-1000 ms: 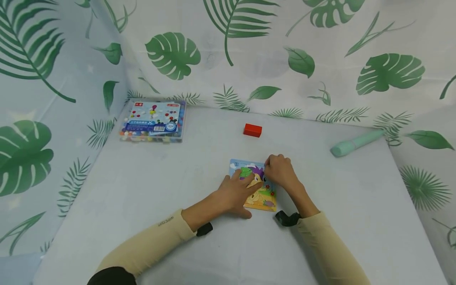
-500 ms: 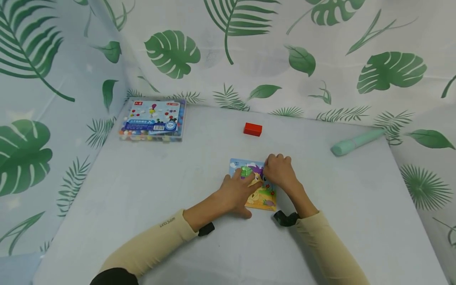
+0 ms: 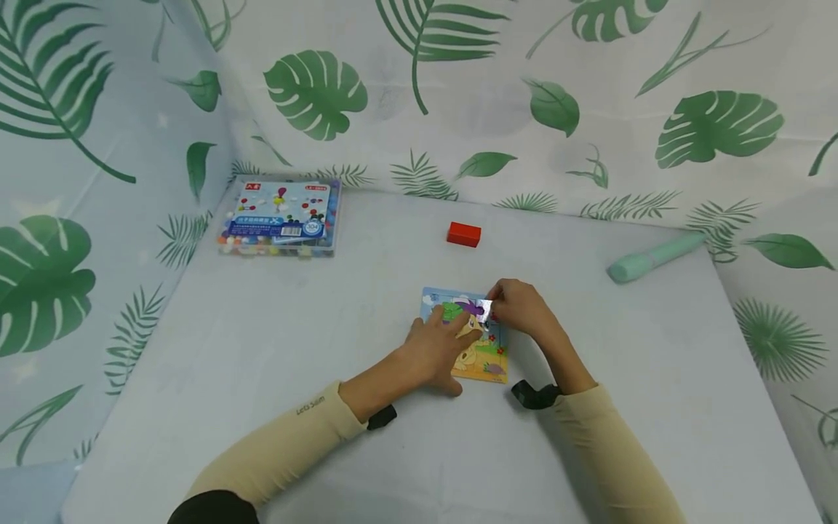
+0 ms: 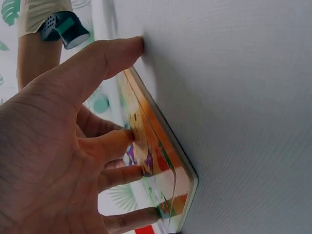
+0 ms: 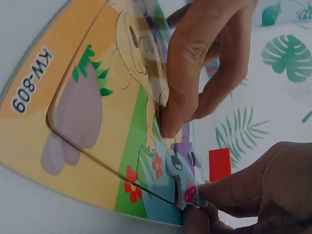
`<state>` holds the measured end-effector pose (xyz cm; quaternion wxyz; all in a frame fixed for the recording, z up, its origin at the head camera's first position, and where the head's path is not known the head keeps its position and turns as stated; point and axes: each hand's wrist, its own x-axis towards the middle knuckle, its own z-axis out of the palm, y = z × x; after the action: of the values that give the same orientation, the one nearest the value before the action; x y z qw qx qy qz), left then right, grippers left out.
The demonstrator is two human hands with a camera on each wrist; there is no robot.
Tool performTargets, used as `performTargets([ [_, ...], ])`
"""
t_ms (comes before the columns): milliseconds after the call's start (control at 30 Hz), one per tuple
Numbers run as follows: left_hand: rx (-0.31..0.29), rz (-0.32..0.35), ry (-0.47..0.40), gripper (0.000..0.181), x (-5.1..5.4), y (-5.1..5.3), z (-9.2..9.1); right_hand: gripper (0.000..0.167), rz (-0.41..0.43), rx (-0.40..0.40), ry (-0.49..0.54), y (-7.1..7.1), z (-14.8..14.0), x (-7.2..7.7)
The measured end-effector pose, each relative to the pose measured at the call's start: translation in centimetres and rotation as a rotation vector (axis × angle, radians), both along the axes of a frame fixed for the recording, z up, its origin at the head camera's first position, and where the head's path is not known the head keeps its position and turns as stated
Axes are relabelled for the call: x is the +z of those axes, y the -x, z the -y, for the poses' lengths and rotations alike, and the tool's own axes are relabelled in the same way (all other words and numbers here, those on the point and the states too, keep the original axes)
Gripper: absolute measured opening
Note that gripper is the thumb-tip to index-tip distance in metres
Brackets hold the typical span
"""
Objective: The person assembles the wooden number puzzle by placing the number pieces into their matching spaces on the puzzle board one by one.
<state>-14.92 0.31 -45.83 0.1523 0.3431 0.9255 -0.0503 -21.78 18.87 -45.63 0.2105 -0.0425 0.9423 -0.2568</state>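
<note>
The right grip pinches a tilted piece near the far right corner of the puzzle board, which could skid if the left grip, fingers spread across it, presses too lightly.

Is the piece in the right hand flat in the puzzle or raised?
Raised, at least partly: in the right wrist view, the puzzle piece, pinched by the right hand, tilts up from the puzzle board.

Head view faces down; 2 wrist close-ups share the puzzle.
</note>
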Motion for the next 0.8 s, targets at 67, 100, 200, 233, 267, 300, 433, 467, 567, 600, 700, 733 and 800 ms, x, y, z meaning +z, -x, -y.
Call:
performTargets([
  [67, 0.0, 0.008, 0.004, 0.093, 0.0, 0.0, 0.0, 0.019, -0.021, 0.01, 0.007, -0.1, -0.3, -0.1],
  [100, 0.001, 0.015, 0.006, 0.093, 0.1, 0.1, -0.1, 0.018, -0.036, 0.015, 0.011, -0.1, -0.4, -0.1],
  [200, 0.004, 0.039, 0.011, 0.093, 0.0, 0.2, 0.0, 0.017, -0.088, 0.031, 0.034, -0.4, -0.9, -0.1],
  [233, 0.007, 0.047, 0.009, 0.093, 0.0, 0.2, 0.1, 0.018, -0.105, 0.037, 0.045, -0.5, -1.0, -0.1],
  [267, 0.009, 0.053, 0.007, 0.094, 0.0, 0.2, 0.2, 0.018, -0.119, 0.04, 0.059, -0.6, -1.1, -0.1],
  [300, 0.01, 0.058, 0.004, 0.094, -0.1, 0.2, 0.3, 0.018, -0.129, 0.04, 0.072, -0.7, -1.2, -0.1],
  [433, 0.008, 0.071, -0.017, 0.094, -0.3, 0.1, 0.6, 0.016, -0.168, -0.007, 0.113, -1.5, -1.7, -0.4],
  [467, 0.006, 0.07, -0.018, 0.095, -0.3, 0.1, 0.6, 0.015, -0.173, -0.018, 0.124, -1.6, -1.9, -0.4],
  [567, 0.013, 0.075, -0.024, 0.096, -0.3, 0.0, 0.6, 0.015, -0.168, -0.038, 0.189, -1.9, -3.0, -0.2],
  [600, 0.014, 0.076, -0.023, 0.096, -0.3, 0.0, 0.6, 0.015, -0.164, -0.037, 0.209, -2.0, -3.7, 0.0],
  [700, 0.014, 0.076, -0.023, 0.096, -0.3, 0.0, 0.6, 0.018, -0.153, -0.041, 0.254, -2.3, -7.0, 1.0],
  [733, 0.013, 0.076, -0.024, 0.096, -0.3, 0.1, 0.6, 0.019, -0.155, -0.048, 0.247, -2.4, -8.5, 1.3],
  [800, 0.01, 0.074, -0.024, 0.096, -0.2, 0.1, 0.7, 0.021, -0.16, -0.062, 0.216, -2.6, -11.6, 1.4],
])
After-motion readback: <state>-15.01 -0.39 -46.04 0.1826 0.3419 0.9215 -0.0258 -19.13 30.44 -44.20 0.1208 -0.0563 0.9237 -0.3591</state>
